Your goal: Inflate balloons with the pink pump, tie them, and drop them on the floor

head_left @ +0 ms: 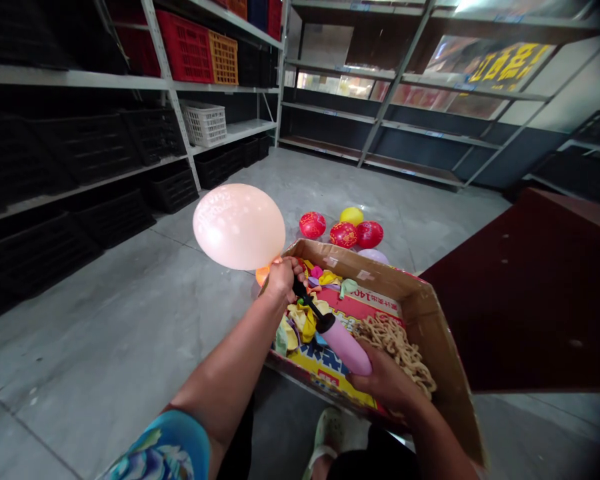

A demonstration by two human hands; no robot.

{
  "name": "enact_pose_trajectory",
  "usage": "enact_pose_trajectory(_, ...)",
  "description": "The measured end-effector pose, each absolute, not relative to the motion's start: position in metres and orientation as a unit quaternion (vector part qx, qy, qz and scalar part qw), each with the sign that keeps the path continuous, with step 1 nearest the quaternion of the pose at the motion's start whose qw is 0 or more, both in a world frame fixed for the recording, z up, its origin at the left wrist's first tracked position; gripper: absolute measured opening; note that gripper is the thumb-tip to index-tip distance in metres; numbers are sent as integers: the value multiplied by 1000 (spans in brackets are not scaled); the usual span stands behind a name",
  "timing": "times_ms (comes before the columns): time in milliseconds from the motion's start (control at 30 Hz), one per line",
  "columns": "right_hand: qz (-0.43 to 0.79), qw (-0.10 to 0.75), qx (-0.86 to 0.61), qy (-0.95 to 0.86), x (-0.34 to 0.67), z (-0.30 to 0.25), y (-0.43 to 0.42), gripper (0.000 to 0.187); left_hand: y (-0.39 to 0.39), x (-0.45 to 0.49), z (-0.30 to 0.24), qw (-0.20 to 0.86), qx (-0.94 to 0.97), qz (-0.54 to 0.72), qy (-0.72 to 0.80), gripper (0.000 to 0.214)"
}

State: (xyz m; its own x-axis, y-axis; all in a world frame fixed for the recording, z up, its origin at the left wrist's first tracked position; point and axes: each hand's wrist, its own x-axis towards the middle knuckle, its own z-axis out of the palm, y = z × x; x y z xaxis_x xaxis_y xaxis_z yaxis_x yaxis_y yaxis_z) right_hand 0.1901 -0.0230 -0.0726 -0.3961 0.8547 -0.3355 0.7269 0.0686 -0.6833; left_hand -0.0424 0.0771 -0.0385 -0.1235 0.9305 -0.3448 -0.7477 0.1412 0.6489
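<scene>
My left hand [283, 277] is closed around the neck of a peach balloon [239, 227], which is blown up and stands up and to the left of the fist, pinched onto the black nozzle of a hand pump. My right hand [387, 383] grips the pink barrel of that pump [347, 347], which lies slanted over an open cardboard box [430, 313]. Inside the box lie several flat coloured balloons [305, 320] and a heap of tan string [395, 343].
Inflated balloons, red [343, 234], yellow [351, 215] and pale purple [374, 256], lie on the grey concrete floor behind the box. Metal shelves with black, red, orange and white crates [205, 123] line the left and back walls. A dark red table [540, 287] stands on the right.
</scene>
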Motion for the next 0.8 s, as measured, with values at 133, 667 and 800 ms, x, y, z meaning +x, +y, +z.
enact_pose_trajectory(133, 411, 120, -544, -721, 168, -63, -19, 42, 70, -22, -39, 677, 112, 620, 380, 18)
enact_pose_trajectory(667, 426, 41, -536, -727, 218, -82, -24, 38, 84, -64, -35, 623, 103, 662, 404, 13)
enact_pose_trajectory(800, 420, 36, -538, -731, 212, -79, -25, 34, 83, -59, -39, 630, 104, 655, 405, 13)
